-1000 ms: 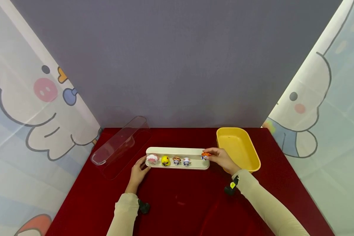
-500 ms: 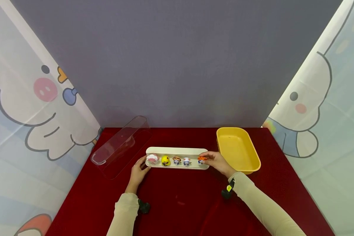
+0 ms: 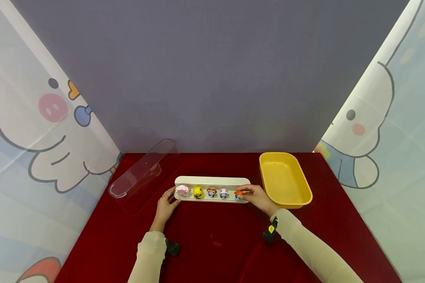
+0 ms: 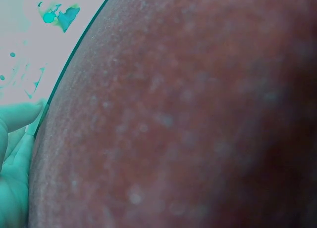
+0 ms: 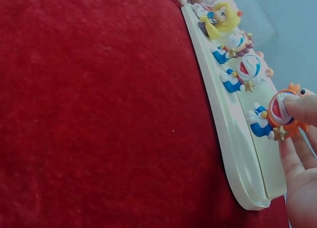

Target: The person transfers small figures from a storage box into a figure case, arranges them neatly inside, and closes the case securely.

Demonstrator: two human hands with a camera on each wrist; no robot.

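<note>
A long cream display base [image 3: 212, 181] lies across the red cloth, with a row of small figurines along it. From the left stand a pink-and-white figurine [image 3: 182, 190], a yellow-hooded figurine [image 3: 198, 192], a brown-maned one [image 3: 211, 192] and a white-hooded one [image 3: 224, 193]. My right hand [image 3: 257, 197] pinches an orange-hooded Doraemon figurine [image 5: 278, 114] between thumb and fingers, at the row's right end, close over the base. My left hand [image 3: 165, 208] grips the left end of the base, thumb at the front edge. Cloth fills most of the left wrist view.
A clear plastic cover [image 3: 145, 169] lies at a slant at the back left. At the back right is a yellow tray [image 3: 285, 177], just behind my right wrist. A grey panel [image 3: 212, 78] closes off the back, and printed curtains flank both sides.
My right hand has carried the orange-hooded figurine a little left and down, nearer the white-hooded one. The left hand has kept its place at the base's end.
</note>
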